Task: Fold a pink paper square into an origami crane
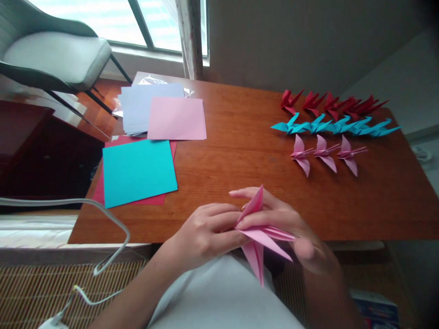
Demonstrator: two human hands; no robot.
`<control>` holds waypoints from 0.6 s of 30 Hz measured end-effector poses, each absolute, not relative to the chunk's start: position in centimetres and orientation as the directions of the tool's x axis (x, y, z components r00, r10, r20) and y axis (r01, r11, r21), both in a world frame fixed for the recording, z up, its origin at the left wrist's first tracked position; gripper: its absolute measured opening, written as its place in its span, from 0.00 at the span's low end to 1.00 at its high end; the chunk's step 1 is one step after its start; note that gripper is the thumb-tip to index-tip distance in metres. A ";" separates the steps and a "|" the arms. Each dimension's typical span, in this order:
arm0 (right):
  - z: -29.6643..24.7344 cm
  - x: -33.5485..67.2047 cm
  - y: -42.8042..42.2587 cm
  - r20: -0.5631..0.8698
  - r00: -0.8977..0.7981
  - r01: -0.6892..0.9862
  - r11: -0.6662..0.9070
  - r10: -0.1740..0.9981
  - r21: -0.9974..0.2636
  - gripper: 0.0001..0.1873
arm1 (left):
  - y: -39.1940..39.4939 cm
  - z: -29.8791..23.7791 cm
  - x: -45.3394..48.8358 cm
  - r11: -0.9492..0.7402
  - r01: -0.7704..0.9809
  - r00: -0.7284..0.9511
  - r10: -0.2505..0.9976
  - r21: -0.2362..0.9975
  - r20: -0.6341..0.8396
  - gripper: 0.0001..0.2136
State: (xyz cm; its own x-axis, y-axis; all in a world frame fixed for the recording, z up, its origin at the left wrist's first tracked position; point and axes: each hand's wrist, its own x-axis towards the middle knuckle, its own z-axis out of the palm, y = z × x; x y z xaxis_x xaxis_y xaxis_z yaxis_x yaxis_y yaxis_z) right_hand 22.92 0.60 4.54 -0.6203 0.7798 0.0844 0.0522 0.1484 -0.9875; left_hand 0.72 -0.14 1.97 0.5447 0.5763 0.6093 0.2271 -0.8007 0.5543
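A pink origami crane (262,240), its pointed flaps spread, is held between my two hands at the table's near edge. My left hand (209,230) pinches its left end with closed fingers. The fingers of my right hand (288,219) are on the upper part of the crane, some of them behind a raised flap, with the thumb apart at the right. Three finished pink paper cranes (320,153) sit in a row at the right. Behind them stand a row of blue cranes (320,124) and a row of red cranes (332,104).
Pink sheets (176,119) overlap pale lavender sheets (135,107) on the left of the wooden table (233,151). Nearer lie turquoise sheets (139,171) on red sheets (157,199). A white cable (116,219) loops at the lower left. A chair (58,52) stands beyond.
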 end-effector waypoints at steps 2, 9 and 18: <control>4.7 23.0 0.8 0.077 -0.637 0.062 0.151 0.767 -0.987 0.39 | -0.1 1.9 0.7 -0.796 0.210 0.569 0.571 0.567 0.592 0.05; 4.8 23.1 0.8 0.078 -0.683 0.072 0.174 0.726 -0.982 0.38 | -0.1 2.2 0.7 -0.809 0.215 0.581 0.556 0.547 0.594 0.06; 4.7 24.5 0.4 0.047 -0.621 0.074 0.118 0.782 -0.990 0.40 | -0.2 1.5 -0.3 -0.841 0.247 0.407 0.541 0.482 0.736 0.02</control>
